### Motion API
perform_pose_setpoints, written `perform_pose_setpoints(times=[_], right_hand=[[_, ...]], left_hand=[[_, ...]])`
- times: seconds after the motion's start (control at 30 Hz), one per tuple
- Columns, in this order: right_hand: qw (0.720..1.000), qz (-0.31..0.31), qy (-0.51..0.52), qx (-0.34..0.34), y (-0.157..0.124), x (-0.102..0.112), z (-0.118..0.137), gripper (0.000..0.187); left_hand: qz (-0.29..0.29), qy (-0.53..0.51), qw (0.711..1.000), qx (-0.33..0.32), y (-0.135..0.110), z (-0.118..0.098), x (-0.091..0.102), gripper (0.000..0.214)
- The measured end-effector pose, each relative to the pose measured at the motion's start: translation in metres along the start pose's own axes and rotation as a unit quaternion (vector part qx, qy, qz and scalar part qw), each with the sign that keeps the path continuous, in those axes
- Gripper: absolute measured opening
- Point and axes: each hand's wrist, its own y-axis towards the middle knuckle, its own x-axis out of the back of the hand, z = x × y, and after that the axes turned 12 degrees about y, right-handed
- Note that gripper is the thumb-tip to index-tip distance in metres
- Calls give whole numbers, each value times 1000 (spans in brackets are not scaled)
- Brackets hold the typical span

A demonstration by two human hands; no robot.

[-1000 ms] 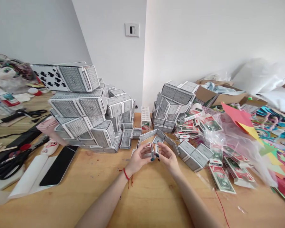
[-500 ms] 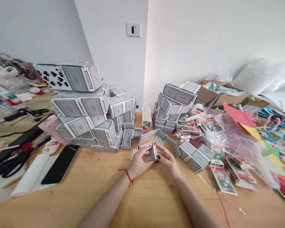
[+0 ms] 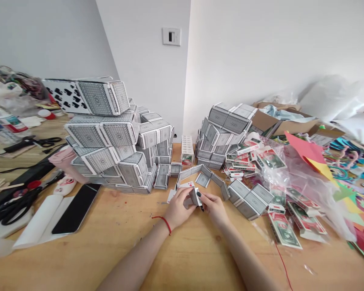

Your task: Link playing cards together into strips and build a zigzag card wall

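Over the head feed I count one left hand [image 3: 178, 209] and one right hand [image 3: 214, 209]; one folded card piece [image 3: 195, 197] between them; one black phone [image 3: 76, 209]; one white paper roll [image 3: 39, 220]; one wall switch [image 3: 171, 36]; one red bracelet [image 3: 167, 224]; one red-and-white tub [image 3: 46, 114]; the red-and-green card boxes [image 3: 283, 230] overlap too much for a full count, though I make out more than five.

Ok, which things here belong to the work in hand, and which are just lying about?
Seemingly in the work:
card piece, between left hand and right hand
loose card
card stacks
red packs

Probably just lying about:
phone
scissors
bottle
coloured paper
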Motion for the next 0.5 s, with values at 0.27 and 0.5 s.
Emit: perform_pose_setpoints(times=[0.27, 0.5], right_hand=[[995, -15, -93, 45, -2, -3, 4, 40], [980, -44, -168, 101, -4, -3, -3, 38]], left_hand=[[11, -8, 1000, 7, 0, 3, -1, 48], [8, 17, 1000, -19, -1, 4, -2, 49]])
